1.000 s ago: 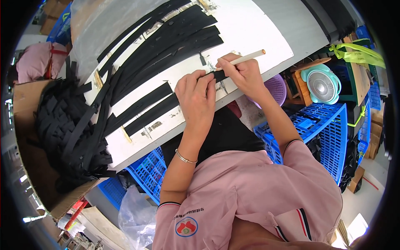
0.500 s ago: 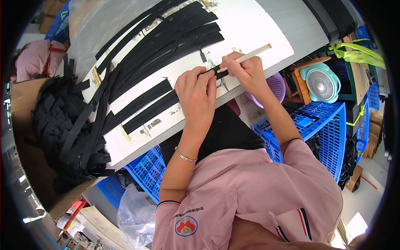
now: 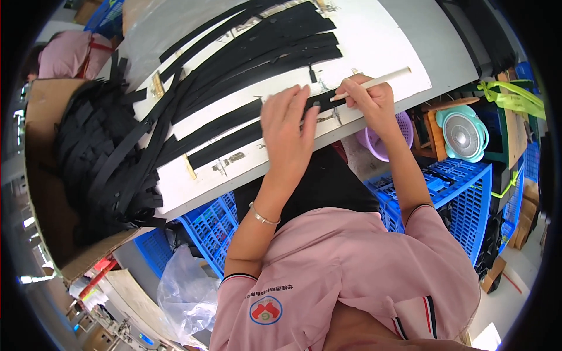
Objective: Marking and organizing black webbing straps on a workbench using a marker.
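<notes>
My right hand (image 3: 373, 104) grips a white pencil (image 3: 391, 77), its tip down at the right end of a black fabric strip (image 3: 324, 100). My left hand (image 3: 287, 131) hovers over or rests on the strips, fingers stretched out; whether it touches them I cannot tell. Two strips run leftward from under it, the nearer strip (image 3: 225, 147) along the front of a white board (image 3: 404, 55). Farther back on the board lies a bundle of several long black strips (image 3: 252, 52).
A cardboard box (image 3: 50, 134) heaped with black strips (image 3: 108, 146) stands at the left. Clear plastic sheeting (image 3: 155, 26) lies behind. To the right are a purple basket (image 3: 404, 128), a turquoise fan (image 3: 462, 133) and blue crates (image 3: 468, 193). Another person in pink (image 3: 70, 55) is at the far left.
My left hand's fingers have gone from curled on the strip to stretched out. The pencil stays in my right hand near the strip's end. The whole view has shifted slightly.
</notes>
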Demonstrator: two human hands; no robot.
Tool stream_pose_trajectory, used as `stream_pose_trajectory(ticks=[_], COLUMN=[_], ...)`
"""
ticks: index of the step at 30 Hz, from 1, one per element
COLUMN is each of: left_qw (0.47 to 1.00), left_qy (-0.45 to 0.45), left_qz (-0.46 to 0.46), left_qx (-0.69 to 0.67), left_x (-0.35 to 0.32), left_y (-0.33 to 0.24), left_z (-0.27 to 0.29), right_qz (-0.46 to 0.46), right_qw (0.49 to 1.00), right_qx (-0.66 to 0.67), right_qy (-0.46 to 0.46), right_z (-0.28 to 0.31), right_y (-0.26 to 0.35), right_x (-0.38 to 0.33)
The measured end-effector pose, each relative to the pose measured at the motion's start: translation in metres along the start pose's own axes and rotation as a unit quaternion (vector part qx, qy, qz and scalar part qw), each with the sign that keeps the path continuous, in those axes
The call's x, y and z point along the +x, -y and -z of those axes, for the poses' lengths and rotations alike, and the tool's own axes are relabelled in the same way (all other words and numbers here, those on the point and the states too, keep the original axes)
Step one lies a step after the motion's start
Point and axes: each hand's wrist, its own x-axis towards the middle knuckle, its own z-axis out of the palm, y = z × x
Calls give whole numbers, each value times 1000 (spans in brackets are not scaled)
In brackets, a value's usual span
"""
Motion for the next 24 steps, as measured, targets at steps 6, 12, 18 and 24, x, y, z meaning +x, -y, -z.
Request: stream_pose_trajectory(ticks=[6,12,18,24], left_qw=[976,977,985,982], left_qy=[-15,-1,-10,-92], left_qz=[57,48,71,50], left_qx=[208,207,156,160], left_x=[-11,6,11,12], left_y=[52,82,83,70], left_z=[84,110,108,118], right_qz=[104,249,207,189], right_qw=[986,885,888,896], right_qx=[-130,-391,-409,-402], right_qy=[21,36,31,6], right_z=[-8,-18,-28,-32], right_y=[-1,5,5,0], right_x=[4,13,38,46])
